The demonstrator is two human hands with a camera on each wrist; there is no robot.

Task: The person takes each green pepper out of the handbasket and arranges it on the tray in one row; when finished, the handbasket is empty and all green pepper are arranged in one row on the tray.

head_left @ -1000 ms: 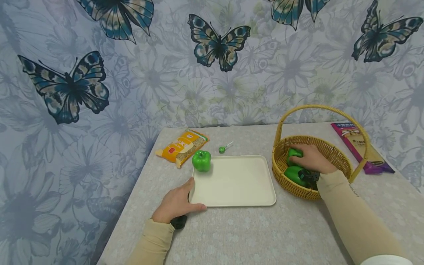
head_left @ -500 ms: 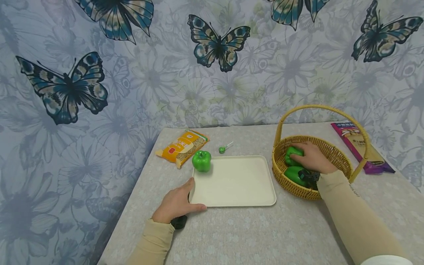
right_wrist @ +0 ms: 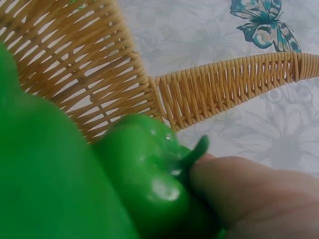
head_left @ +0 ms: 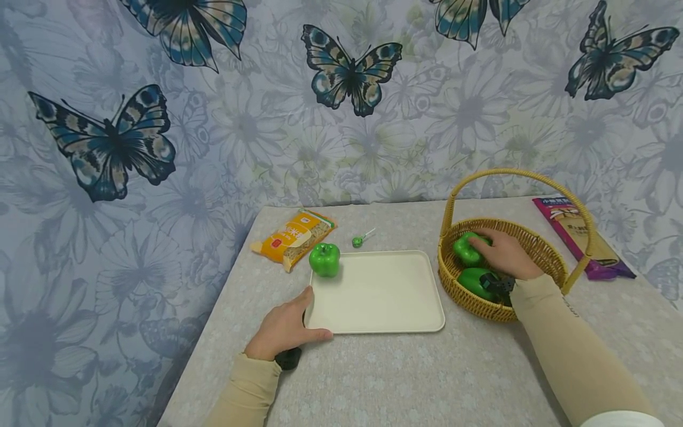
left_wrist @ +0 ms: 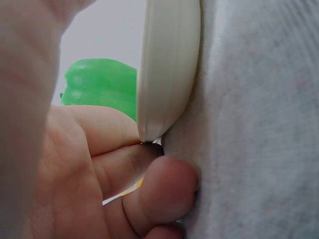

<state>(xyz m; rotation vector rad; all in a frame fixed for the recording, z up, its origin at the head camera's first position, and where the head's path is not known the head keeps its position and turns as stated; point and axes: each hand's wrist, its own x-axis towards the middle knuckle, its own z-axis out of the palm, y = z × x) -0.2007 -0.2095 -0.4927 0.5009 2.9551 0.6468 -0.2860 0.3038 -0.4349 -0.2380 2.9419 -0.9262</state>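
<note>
At the tray's near left corner, my left hand (head_left: 283, 325) holds the rim, thumb along the front edge and fingers by the left side. The tray (head_left: 381, 296) is cream, shallow and rectangular. A glossy green bell pepper (head_left: 324, 260) sits at its far left corner, also visible as a green shape (left_wrist: 99, 82) past the rim in the left wrist view. Inside the wicker basket (head_left: 477, 309), my right hand (head_left: 507, 255) grips a second bell pepper (head_left: 468, 249), its thumb (right_wrist: 249, 189) beside the curved stem. Another green pepper (head_left: 475, 281) lies under the wrist.
The basket's tall handle (head_left: 512, 172) arches over the right hand. Behind the tray lie an orange bag of grain (head_left: 296, 237) and a green lollipop (head_left: 357, 241). A purple and tan packet (head_left: 587, 240) is right of the basket. A butterfly-patterned cloth (head_left: 352, 148) hangs behind.
The bell pepper under my right hand has shifted slightly left and toward me inside the basket, and more of it shows. My left hand and the tray have not moved.
</note>
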